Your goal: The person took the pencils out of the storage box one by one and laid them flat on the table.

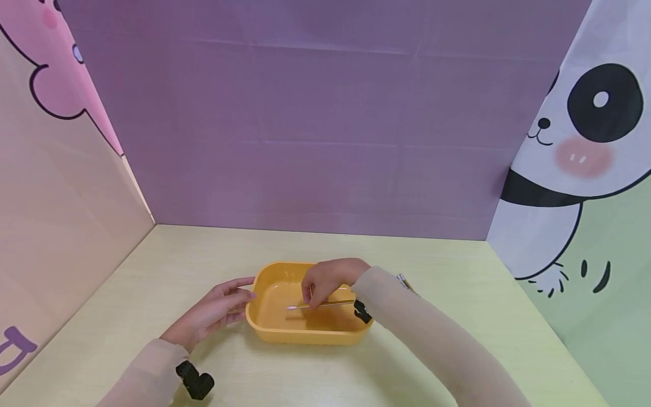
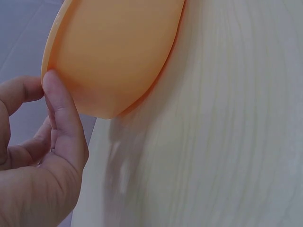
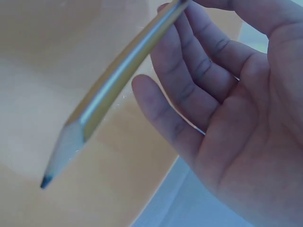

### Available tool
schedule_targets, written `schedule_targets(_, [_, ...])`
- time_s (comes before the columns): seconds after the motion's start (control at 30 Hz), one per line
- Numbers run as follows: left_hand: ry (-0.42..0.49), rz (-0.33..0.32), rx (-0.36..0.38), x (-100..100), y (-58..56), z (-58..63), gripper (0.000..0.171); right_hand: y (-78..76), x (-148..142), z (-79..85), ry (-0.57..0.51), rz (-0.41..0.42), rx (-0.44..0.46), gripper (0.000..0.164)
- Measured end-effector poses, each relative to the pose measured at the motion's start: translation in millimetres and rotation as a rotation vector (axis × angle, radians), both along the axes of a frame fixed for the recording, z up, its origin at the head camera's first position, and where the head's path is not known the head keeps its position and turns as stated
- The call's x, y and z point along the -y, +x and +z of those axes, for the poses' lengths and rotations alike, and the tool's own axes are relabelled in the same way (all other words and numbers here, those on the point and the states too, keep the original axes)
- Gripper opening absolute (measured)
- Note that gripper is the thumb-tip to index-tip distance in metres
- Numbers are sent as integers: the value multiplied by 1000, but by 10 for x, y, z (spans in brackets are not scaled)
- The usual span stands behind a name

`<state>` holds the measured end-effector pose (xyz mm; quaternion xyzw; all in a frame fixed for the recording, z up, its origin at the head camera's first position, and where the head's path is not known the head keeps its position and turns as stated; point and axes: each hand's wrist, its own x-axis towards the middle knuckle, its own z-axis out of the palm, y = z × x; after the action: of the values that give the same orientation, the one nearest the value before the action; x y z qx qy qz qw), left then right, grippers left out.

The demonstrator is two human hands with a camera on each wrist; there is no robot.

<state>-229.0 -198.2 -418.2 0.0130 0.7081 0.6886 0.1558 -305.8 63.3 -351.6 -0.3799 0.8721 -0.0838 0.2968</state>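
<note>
A yellow pencil [image 1: 335,303] is held level by my right hand [image 1: 333,277] over the inside of an orange-yellow plastic basin [image 1: 307,337]. Thumb and fingers pinch the pencil; in the right wrist view its sharpened dark tip [image 3: 46,181] points back toward the wrist, and the other fingers [image 3: 175,90] curl loosely. My left hand [image 1: 216,311] is at the basin's left end. Seen from the left wrist, thumb and index finger grip the basin's rim [image 2: 47,52], while the other fingers stay bent behind.
Pale wood-grain table [image 1: 203,254] surrounds the basin. Beyond my right forearm lies a small slender item [image 1: 404,281], mostly hidden by the sleeve. A purple wall [image 1: 325,141] closes the back, and printed panels stand at the left and right [image 1: 574,226].
</note>
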Motion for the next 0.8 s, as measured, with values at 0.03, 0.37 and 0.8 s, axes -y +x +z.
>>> schedule_targets(0.03, [0, 0, 0, 1, -1, 0, 65, -5, -13, 8, -10, -1, 14, 4])
schedule_targets(0.37, [2, 3, 5, 3, -5, 4, 66, -25, -156, 122, -67, 6, 59, 5])
schedule_targets(0.8, [9, -4, 5, 13, -18, -3, 66, -48, -340, 230, -40, -21, 19, 4])
